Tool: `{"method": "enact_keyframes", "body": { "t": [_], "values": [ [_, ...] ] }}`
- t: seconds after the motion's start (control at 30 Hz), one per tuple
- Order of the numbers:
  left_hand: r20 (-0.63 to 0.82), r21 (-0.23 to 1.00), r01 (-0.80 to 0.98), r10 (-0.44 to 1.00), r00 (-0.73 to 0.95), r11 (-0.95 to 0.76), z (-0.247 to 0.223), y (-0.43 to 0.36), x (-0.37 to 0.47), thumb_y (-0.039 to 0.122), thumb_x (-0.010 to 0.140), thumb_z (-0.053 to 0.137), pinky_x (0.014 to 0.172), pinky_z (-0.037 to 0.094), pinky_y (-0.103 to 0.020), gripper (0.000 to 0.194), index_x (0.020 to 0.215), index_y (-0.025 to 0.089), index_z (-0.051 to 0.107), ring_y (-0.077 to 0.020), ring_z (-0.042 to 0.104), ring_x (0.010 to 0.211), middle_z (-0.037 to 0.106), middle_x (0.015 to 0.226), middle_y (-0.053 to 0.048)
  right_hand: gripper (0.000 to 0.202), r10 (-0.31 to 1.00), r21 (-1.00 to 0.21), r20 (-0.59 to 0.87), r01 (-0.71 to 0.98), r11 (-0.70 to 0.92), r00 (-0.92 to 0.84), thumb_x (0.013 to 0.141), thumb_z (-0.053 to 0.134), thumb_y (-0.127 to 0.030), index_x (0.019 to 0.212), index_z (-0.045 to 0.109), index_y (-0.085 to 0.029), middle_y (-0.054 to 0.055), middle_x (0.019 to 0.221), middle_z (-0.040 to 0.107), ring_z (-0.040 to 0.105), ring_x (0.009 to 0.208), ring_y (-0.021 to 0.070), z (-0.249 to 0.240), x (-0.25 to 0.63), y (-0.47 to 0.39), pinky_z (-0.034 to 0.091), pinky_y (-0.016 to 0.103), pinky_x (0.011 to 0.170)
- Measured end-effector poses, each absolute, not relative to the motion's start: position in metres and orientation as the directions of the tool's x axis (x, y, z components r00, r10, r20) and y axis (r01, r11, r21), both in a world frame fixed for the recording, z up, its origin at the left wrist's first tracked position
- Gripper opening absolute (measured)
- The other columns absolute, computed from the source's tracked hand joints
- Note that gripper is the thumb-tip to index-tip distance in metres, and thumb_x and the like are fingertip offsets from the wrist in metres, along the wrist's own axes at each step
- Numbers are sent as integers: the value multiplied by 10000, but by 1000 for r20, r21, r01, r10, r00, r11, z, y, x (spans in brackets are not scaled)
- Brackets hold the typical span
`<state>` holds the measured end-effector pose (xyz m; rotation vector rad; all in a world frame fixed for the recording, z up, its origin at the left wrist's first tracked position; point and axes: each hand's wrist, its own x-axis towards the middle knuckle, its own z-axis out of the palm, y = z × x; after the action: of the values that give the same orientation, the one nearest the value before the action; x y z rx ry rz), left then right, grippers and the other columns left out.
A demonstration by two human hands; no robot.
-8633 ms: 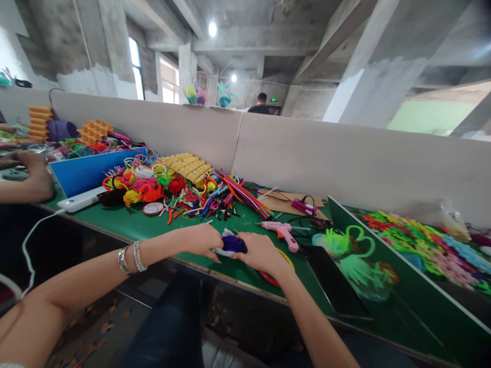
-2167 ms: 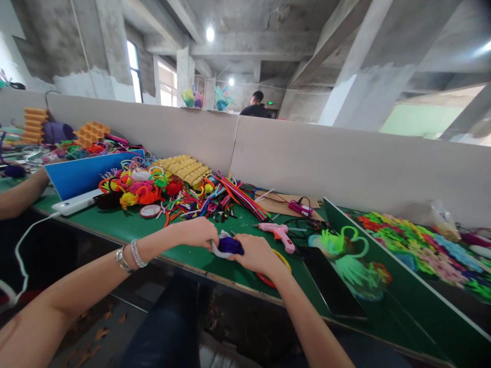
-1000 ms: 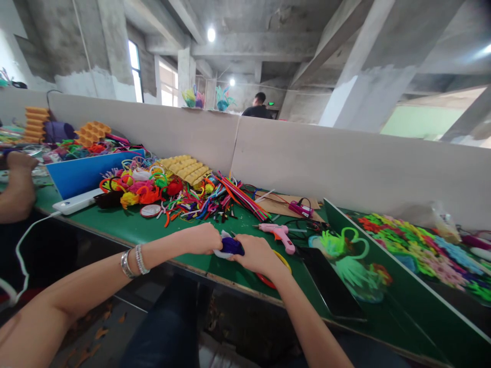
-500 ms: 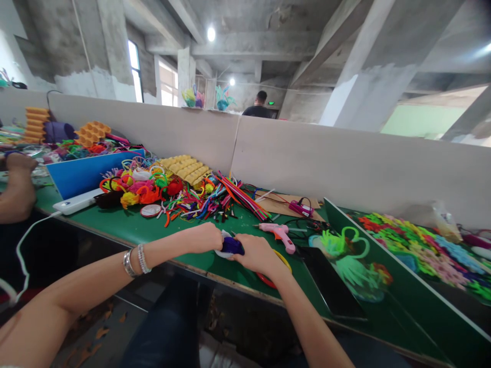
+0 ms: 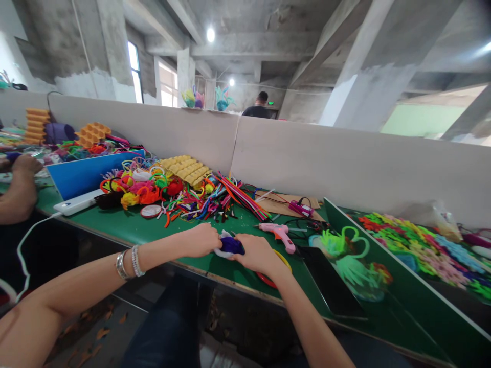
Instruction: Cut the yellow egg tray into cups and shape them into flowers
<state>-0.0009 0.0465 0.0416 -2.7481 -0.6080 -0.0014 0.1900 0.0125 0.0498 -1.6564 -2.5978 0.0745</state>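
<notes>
A small fuzzy purple-and-white pipe-cleaner piece [image 5: 231, 246] is between my hands, low over the front of the green table. My left hand [image 5: 205, 239] is closed at its white left side, fingertips mostly hidden. From the right, my right hand [image 5: 253, 252] grips the purple part between thumb and fingers. A small dark tip shows above the piece by my right fingers; what it belongs to is unclear. Under my right wrist lies a tool with red and yellow handles [image 5: 283, 259], partly covered. Beyond that hand rests a pink glue gun [image 5: 279, 233].
Colourful pipe cleaners [image 5: 199, 202] pile up at the back left, beside a yellow egg-crate sheet [image 5: 186, 168]. A black phone [image 5: 332, 283] and green fuzzy pieces [image 5: 356, 271] lie right, before a divider [image 5: 402, 286]. Another person's arm [image 5: 19, 186] works at far left, past a blue panel [image 5: 95, 174].
My left hand has shifted slightly left, and more of the white part shows. My right hand stays in place. The other person's hand at far left has moved slightly.
</notes>
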Motion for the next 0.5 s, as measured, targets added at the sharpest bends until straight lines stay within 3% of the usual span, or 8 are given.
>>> {"method": "enact_keyframes", "body": {
  "t": [0.23, 0.5],
  "values": [
    [52, -313, 466, 475, 878, -828, 42, 42, 4, 252, 685, 617, 625, 368, -311, 113, 742, 154, 626, -196, 593, 706, 652, 738, -66, 370, 892, -61, 40, 890, 453, -451, 720, 581, -450, 989, 567, -197, 63, 988, 646, 593, 907, 233, 50, 191, 13, 379, 275, 686],
    [130, -378, 402, 382, 915, -834, 35, 49, 3, 143, 737, 581, 562, 310, -296, 107, 632, 162, 591, -179, 571, 731, 633, 696, -51, 360, 896, -59, 32, 894, 444, -443, 720, 583, -443, 977, 574, -191, 71, 985, 648, 593, 908, 239, 53, 189, 11, 382, 283, 686]
  ]
}}
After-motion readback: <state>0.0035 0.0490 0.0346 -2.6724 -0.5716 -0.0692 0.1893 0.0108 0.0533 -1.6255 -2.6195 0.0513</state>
